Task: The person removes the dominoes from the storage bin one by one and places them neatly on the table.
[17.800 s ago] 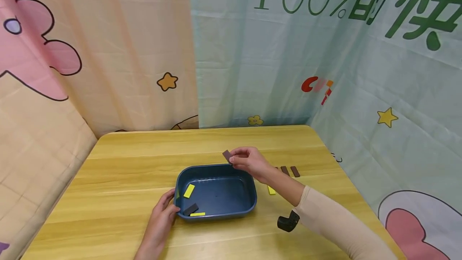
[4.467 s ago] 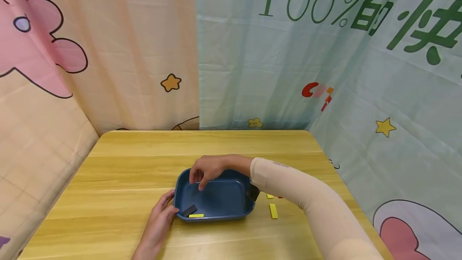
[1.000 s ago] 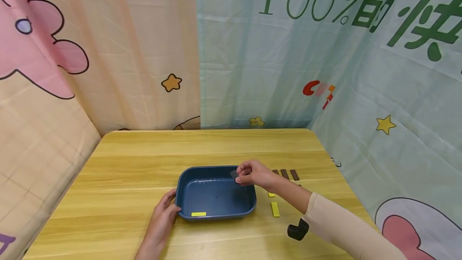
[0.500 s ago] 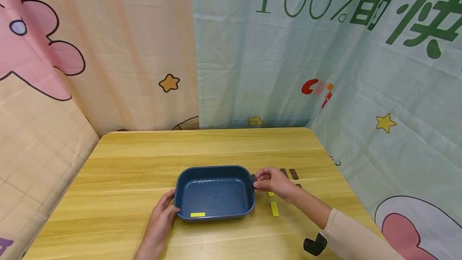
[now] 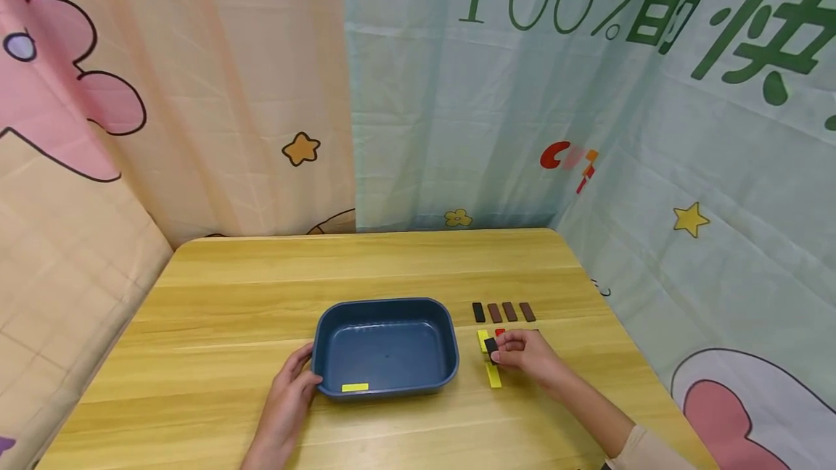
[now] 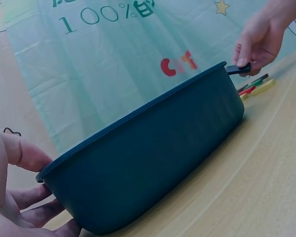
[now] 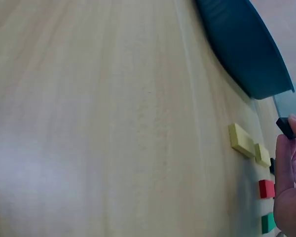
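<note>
A dark blue plastic basin stands on the table. My left hand grips its left rim, thumb on top and fingers below, as the left wrist view shows. One yellow block lies inside by the near wall. To the right of the basin, my right hand pinches a black block between thumb and fingers, above the table blocks. Beneath and beside it lie two yellow blocks and a red block, partly covered. The right wrist view also shows a green block.
Behind the right hand runs a row with a black block and several brown blocks. The wooden table ends at printed curtains at the back and sides.
The black block has left the basin in my right hand and moved right, past the rim, over the table blocks. Earlier a yellow block left the basin too. The left hand stayed on the rim.
</note>
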{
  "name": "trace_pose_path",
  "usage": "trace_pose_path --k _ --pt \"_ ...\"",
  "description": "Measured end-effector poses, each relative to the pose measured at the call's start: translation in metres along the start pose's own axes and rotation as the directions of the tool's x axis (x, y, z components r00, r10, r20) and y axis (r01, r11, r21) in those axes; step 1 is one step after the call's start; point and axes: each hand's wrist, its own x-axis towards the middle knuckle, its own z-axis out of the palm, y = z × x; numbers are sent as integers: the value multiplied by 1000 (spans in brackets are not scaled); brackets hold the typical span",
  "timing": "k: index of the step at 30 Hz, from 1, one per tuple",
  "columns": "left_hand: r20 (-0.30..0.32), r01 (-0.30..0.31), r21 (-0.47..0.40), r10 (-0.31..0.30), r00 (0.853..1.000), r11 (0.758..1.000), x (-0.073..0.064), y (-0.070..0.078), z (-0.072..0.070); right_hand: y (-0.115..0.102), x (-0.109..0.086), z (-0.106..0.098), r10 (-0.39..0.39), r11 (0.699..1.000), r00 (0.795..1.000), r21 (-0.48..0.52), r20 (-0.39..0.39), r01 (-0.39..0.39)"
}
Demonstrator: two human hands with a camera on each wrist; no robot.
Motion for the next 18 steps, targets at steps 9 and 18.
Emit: trace_pose_path --k 9,18 --pt "0 -10 3 10 1000 1000 1 0 0 22 -17 -15 77 997 995 6 -64 -77" --pt "1 -10 -3 10 1000 1000 -1 1 -2 14 -22 -5 39 952 982 -293 -186 -93"
